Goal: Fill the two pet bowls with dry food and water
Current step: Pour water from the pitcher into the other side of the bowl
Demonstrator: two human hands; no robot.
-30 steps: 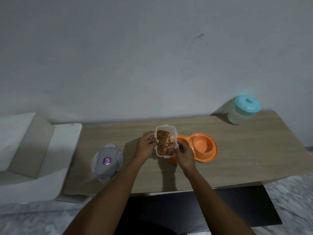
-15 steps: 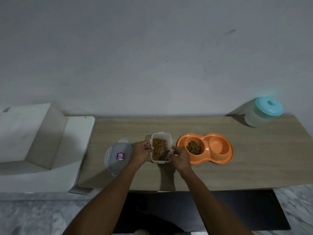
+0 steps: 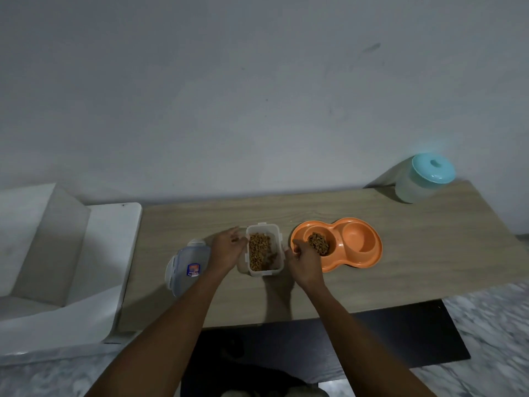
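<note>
A clear plastic container (image 3: 277, 242) of brown dry food (image 3: 259, 249) stands upright on the wooden table (image 3: 429, 253). My left hand (image 3: 227, 249) lies against its left side with relaxed fingers. My right hand (image 3: 302, 260) hovers just right of it with loosely curled fingers and nothing in them. The orange double pet bowl (image 3: 357, 263) sits to the right. Its left cup holds a pile of dry food (image 3: 318, 243); its right cup (image 3: 359, 239) looks dry and bare. A translucent jar with a teal lid (image 3: 423, 179) stands at the table's far right corner.
The container's clear lid (image 3: 186, 267) with a blue sticker lies flat near the table's left end. A white stepped piece of furniture (image 3: 86, 253) adjoins the table on the left. A black mat (image 3: 400, 333) lies on the marble floor in front.
The container was tilted above the bowl's left cup, then came left and down onto the table. Both hands have loosened from its sides. Food now shows in the left cup.
</note>
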